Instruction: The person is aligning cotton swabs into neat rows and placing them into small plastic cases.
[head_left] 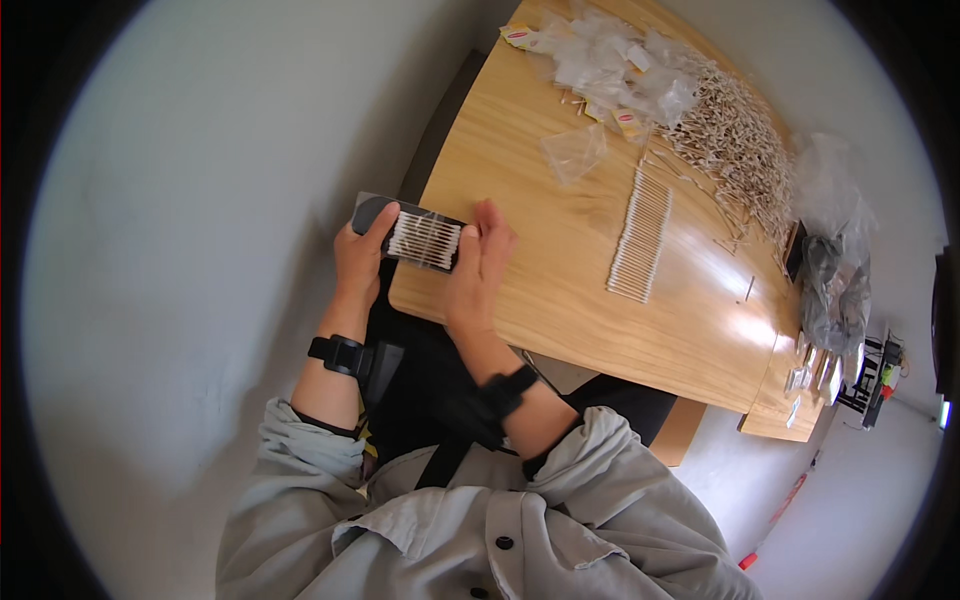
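Observation:
My left hand [360, 248] grips the left end of a flat dark pack with clear plastic about its edges, the thumb lying on top. A row of white-tipped cotton swabs [424, 240] lies side by side on the pack's upper face. At the pack's right end is my right hand [482, 262], its thumb against that edge and its other fingers behind, partly hidden. Both hands hold the pack over the table's near left corner. To the right, a long neat row of cotton swabs [640, 235] lies on the wooden table [540, 260].
A big heap of loose cotton swabs [735, 140] covers the far right. Clear plastic bags [610, 65] with yellow cards are piled beside it, and one flat clear bag [575, 153] lies nearer. A grey plastic bag [836, 290] hangs by the right edge. A wall [200, 250] rises at left.

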